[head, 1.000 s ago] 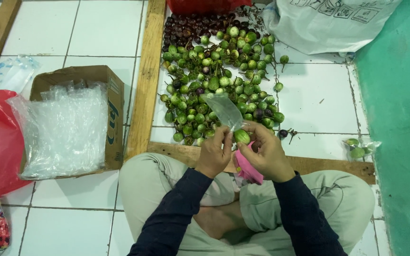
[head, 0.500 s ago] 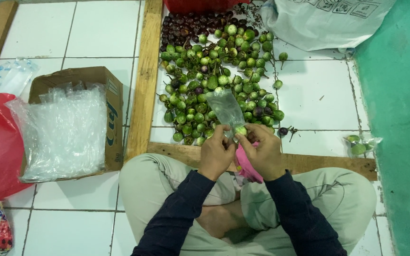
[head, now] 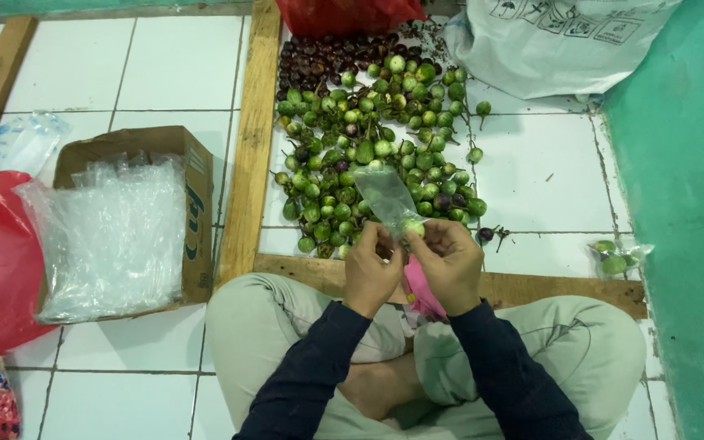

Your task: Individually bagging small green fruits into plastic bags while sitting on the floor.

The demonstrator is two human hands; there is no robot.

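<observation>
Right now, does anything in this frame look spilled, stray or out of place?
Mostly orderly. A few small green eggplants lie apart from the main pile, and one filled clear bag sits alone by the green wall. Both hands, left hand and right hand, hold a small clear bag.

Thin glossy clear plastic bag (head: 385, 194), smooth shiny green fruits (head: 368, 138), matt cardboard box (head: 193, 204), rough wooden frame (head: 250, 147).

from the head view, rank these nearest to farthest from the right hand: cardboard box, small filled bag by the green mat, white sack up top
1. Small filled bag, on the tiles to the right of the right hand.
2. White sack, top right.
3. Cardboard box, far left past the wooden plank.
</observation>
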